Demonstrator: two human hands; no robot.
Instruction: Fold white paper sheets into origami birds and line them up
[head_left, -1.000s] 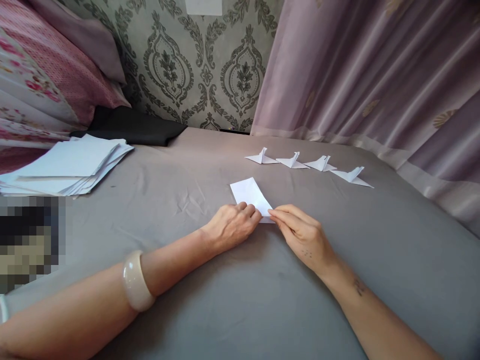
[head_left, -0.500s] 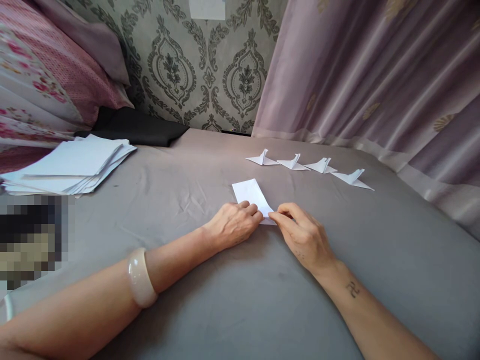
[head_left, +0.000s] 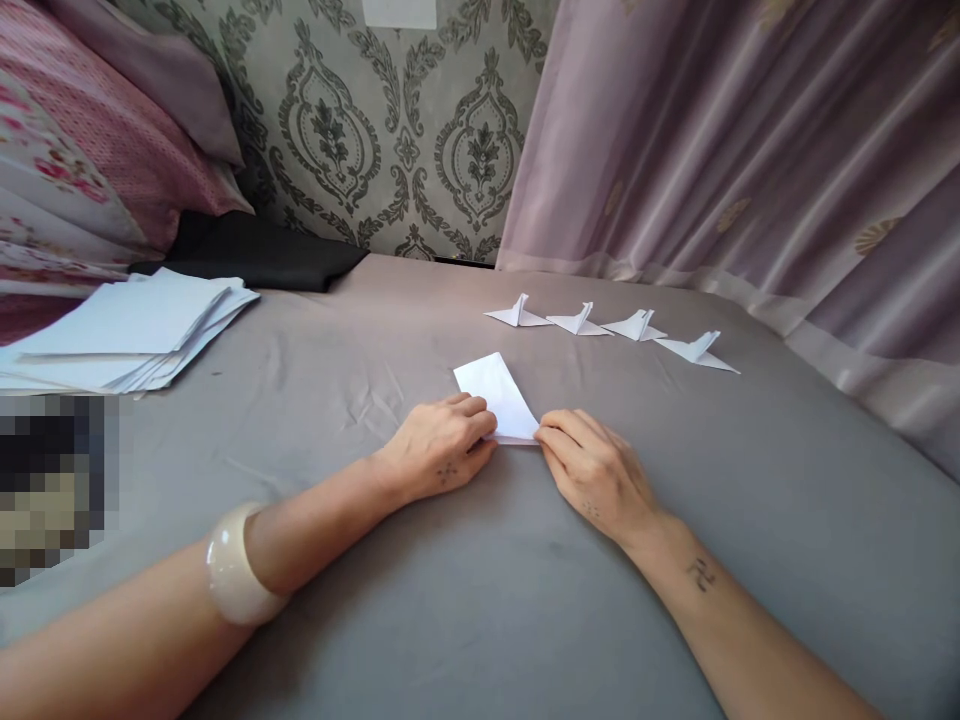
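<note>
A partly folded white sheet of paper (head_left: 496, 395) lies on the grey cloth between my hands, its narrow corner pointing toward the right. My left hand (head_left: 448, 440) is closed on the near left edge of the sheet, fingertips curled over it. My right hand (head_left: 596, 470) pinches the right-hand corner between thumb and fingers. The near edge shows a folded layer running between the two grips. Part of the paper's left side is hidden under my left fingers.
Several folded white paper figures (head_left: 581, 319) stand in a row beyond my right hand. A stack of white paper (head_left: 127, 325) sits at the left, with black fabric (head_left: 255, 250) behind it. Purple curtains (head_left: 675, 150) border the grey cloth (head_left: 390, 620) on the right.
My left hand has slid leftward along the paper's near edge, uncovering more of the fold. My right fingers have closed together at the corner. The view has shifted slightly.
</note>
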